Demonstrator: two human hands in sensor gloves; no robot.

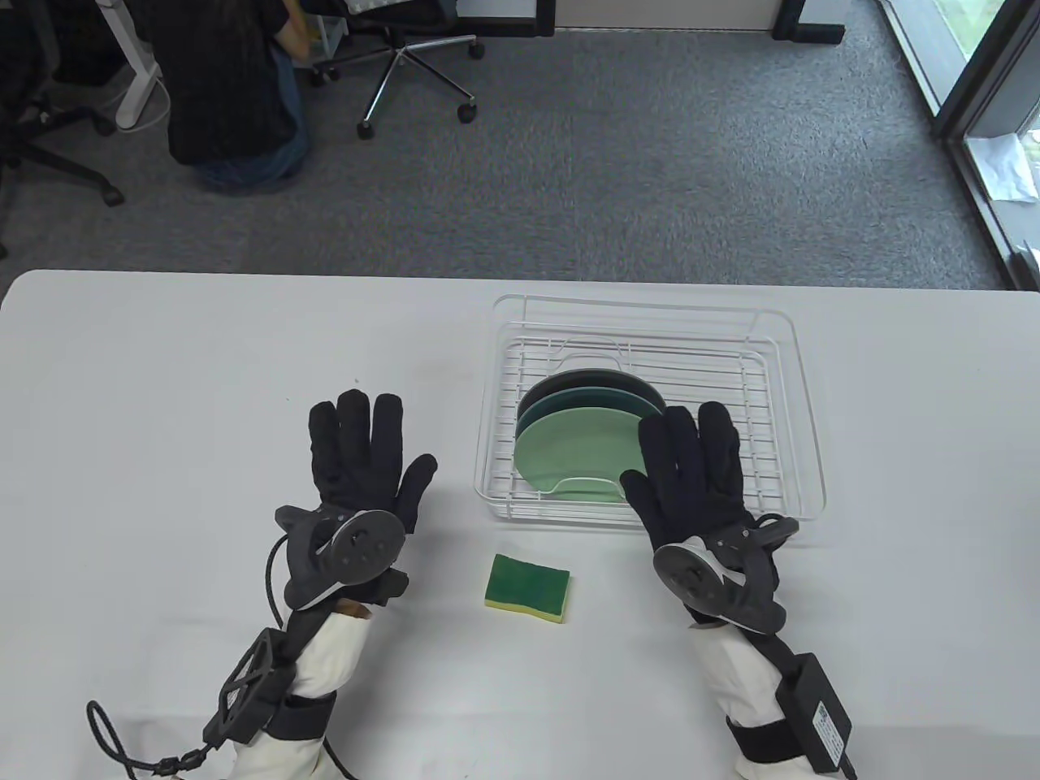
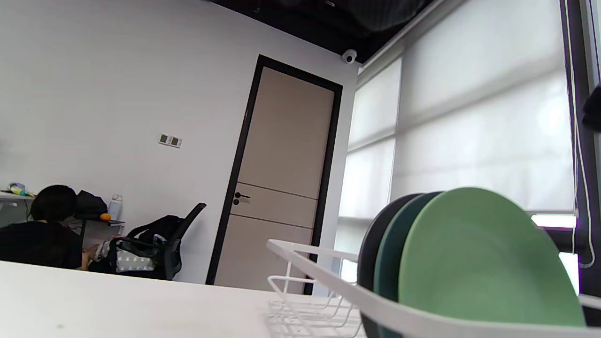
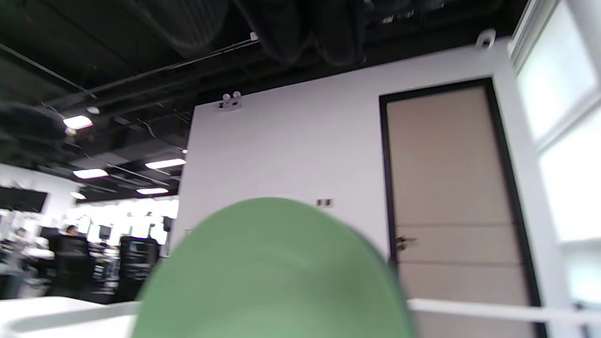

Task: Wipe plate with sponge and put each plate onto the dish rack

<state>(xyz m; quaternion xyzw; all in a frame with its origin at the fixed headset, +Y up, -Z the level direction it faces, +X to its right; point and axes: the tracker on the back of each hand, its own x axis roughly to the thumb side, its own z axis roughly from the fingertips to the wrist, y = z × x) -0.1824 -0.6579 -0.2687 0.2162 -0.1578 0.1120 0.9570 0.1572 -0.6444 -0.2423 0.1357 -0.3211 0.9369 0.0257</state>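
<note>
Three plates stand on edge in the white wire dish rack: a light green plate in front, a teal plate behind it, a dark plate at the back. The green-and-yellow sponge lies on the table below the rack. My left hand lies flat on the table, fingers spread, left of the rack. My right hand is flat with straight fingers over the rack's front right, beside the light green plate; it holds nothing. The left wrist view shows the plates in the rack.
The white table spreads wide to the left. Beyond its far edge is grey carpet with an office chair and a seated person in black. A window runs along the right.
</note>
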